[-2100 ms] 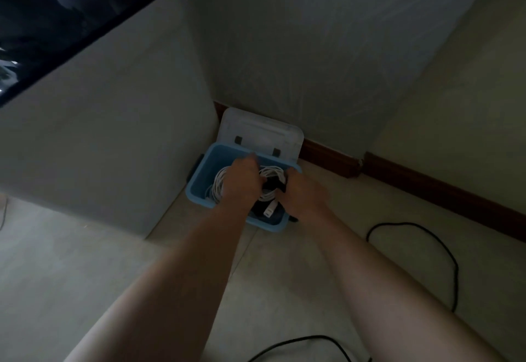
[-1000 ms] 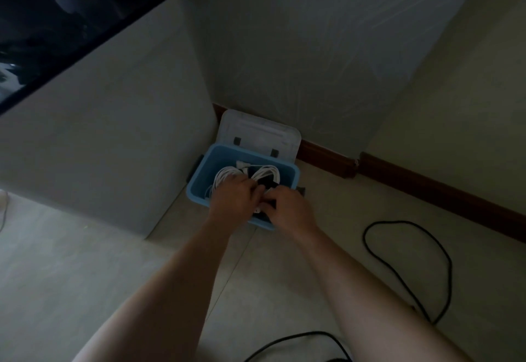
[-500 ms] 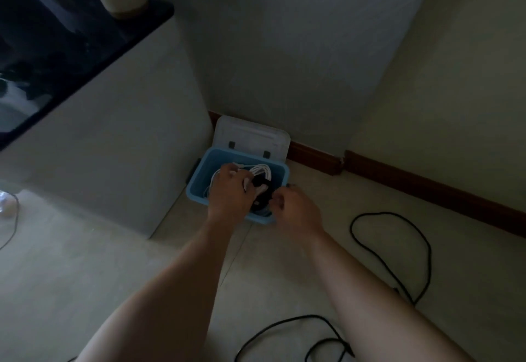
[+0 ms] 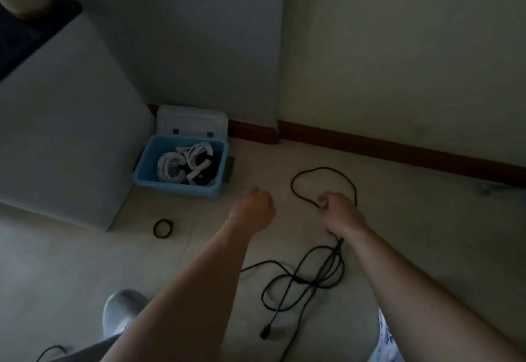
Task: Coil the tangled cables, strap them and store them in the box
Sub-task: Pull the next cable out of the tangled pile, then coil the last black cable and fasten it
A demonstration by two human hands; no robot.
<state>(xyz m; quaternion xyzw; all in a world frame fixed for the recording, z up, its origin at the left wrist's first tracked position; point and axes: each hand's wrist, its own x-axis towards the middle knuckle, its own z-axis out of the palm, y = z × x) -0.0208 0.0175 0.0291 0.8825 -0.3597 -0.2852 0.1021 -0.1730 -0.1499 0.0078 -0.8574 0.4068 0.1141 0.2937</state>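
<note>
Well, right hand (image 4: 340, 210) is pinching the black cable (image 4: 323, 168) at its loop, prob. to start coiling, while left hand (image 4: 254, 210) is hovering curled & empty.

Blue box (image 4: 182, 188), centre left, holding coiled white cables (image 4: 170, 166). Loose black cable (image 4: 324, 168), centre right, pinched by right hand (image 4: 338, 209). Left hand (image 4: 253, 209) fisted.

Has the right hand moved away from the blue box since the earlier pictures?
Yes. The right hand has left the front rim of the blue box and gone rightward, to the loop of the black cable.
</note>
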